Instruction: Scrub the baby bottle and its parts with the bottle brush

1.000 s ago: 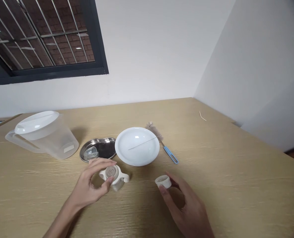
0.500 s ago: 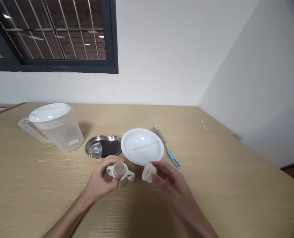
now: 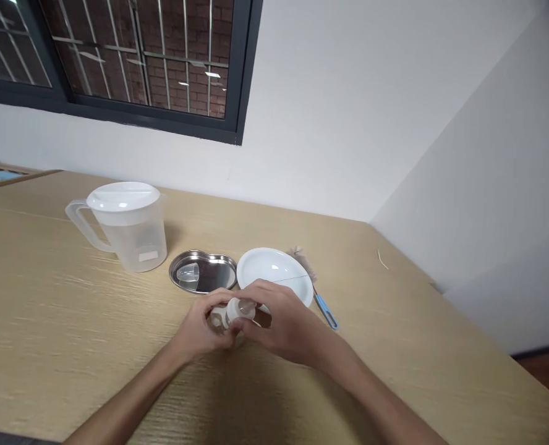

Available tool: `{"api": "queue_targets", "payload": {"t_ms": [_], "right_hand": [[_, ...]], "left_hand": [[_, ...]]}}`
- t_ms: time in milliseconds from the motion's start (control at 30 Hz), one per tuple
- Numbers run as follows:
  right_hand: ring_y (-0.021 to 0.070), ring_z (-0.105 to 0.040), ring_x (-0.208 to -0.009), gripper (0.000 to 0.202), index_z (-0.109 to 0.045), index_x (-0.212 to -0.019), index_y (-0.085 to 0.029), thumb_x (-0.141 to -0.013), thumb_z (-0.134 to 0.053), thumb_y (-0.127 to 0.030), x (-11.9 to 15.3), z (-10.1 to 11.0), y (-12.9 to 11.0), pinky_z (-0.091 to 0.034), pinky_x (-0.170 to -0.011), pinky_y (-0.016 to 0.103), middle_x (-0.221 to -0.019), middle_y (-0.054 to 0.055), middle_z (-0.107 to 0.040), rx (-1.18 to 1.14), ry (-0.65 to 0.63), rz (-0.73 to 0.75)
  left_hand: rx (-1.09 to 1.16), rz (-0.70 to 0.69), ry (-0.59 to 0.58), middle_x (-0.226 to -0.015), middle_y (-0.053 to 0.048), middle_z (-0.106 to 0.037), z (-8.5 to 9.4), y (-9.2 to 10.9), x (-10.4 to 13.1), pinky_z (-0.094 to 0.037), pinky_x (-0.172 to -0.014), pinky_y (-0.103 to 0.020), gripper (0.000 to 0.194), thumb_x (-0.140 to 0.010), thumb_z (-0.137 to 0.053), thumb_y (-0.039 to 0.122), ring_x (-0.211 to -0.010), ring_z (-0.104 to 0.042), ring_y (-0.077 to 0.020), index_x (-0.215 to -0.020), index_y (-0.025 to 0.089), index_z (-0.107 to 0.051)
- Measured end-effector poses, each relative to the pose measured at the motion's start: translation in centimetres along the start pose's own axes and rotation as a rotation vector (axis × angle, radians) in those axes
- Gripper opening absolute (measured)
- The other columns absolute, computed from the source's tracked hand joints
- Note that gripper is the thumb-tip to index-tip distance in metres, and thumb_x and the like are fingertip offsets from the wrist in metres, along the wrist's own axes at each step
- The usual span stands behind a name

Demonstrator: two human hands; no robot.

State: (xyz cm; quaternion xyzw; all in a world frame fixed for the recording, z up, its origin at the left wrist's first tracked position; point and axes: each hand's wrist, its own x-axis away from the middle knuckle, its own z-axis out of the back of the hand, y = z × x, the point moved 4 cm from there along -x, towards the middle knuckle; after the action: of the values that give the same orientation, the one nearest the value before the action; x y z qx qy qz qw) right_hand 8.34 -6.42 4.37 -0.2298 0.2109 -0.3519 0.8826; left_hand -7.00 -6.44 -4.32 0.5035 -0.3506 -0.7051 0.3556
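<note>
Sm btl [image 3: 240, 339] lower ctr, white ring [image 3: 233, 310] up at its top; can't tell if fully seated. Clear cap [image 3: 188, 273] off, in kidney tray [image 3: 203, 290] left of ctr. L hand [image 3: 199, 329] curled narrow round btl; R hand [image 3: 288, 321] pinching ring, fingers nearly closed, by white bowl [image 3: 264, 262].

Lidded translucent pitcher [image 3: 138, 238] on left of wooden table [image 3: 70, 309], handle pointing left. Kidney-shaped metal tray [image 3: 214, 273] just left of white dish [image 3: 256, 267]. Blue-handled brush [image 3: 326, 309] at dish's right. Pale strip [image 3: 383, 259] farther right. Barred window [image 3: 149, 55] far left.
</note>
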Motion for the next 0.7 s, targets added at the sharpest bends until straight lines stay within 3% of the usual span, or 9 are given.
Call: {"api": "queue_targets", "payload": {"t_ms": [233, 333, 467, 700], "right_hand": [[0.0142, -0.056, -0.081, 0.019, -0.072, -0.105, -0.031, -0.088, -0.067, -0.025, -0.5, 0.0, 0.0, -0.041, -0.072, 0.028, -0.090, -0.002, -0.067, 0.000, -0.121, -0.109], [0.0152, -0.057, -0.085, 0.029, -0.070, -0.115, -0.035, -0.088, -0.066, -0.025, -0.7, -0.3, -0.3, -0.041, -0.075, 0.028, -0.094, -0.001, -0.066, 0.019, -0.134, -0.121], [0.0161, -0.058, -0.095, 0.048, -0.063, -0.128, -0.042, -0.088, -0.063, -0.016, -1.1, -0.6, -0.8, -0.042, -0.082, 0.029, -0.099, -0.003, -0.066, 0.046, -0.198, -0.052], [0.0206, -0.060, -0.114, 0.049, -0.059, -0.131, -0.031, -0.087, -0.064, -0.011, -1.8, -0.1, -1.1, -0.044, -0.094, 0.035, -0.122, 0.002, -0.068, 0.120, -0.339, 0.076]], "left_hand": [[-0.053, 0.050, -0.063, -0.109, -0.004, -0.078, 1.5, 0.5, 0.0, -0.054, -0.088, -0.032, 0.037, -0.076, -0.075, 0.017, -0.100, -0.071, -0.0232, -0.113, 0.022, -0.075], [-0.041, 0.127, -0.125, -0.111, -0.002, -0.078, 2.1, 0.5, 0.1, -0.053, -0.089, -0.031, 0.040, -0.074, -0.079, 0.019, -0.102, -0.071, -0.0236, -0.113, 0.025, -0.075], [-0.032, 0.168, -0.161, -0.106, 0.000, -0.079, 2.0, 0.1, 0.4, -0.054, -0.083, -0.031, 0.054, -0.059, -0.091, 0.024, -0.097, -0.071, -0.0249, -0.111, 0.025, -0.074], [-0.068, 0.220, -0.141, -0.101, -0.002, -0.077, 1.7, -1.3, 0.7, -0.053, -0.078, -0.031, 0.049, -0.059, -0.090, 0.033, -0.091, -0.070, -0.0237, -0.104, 0.022, -0.073]]}}
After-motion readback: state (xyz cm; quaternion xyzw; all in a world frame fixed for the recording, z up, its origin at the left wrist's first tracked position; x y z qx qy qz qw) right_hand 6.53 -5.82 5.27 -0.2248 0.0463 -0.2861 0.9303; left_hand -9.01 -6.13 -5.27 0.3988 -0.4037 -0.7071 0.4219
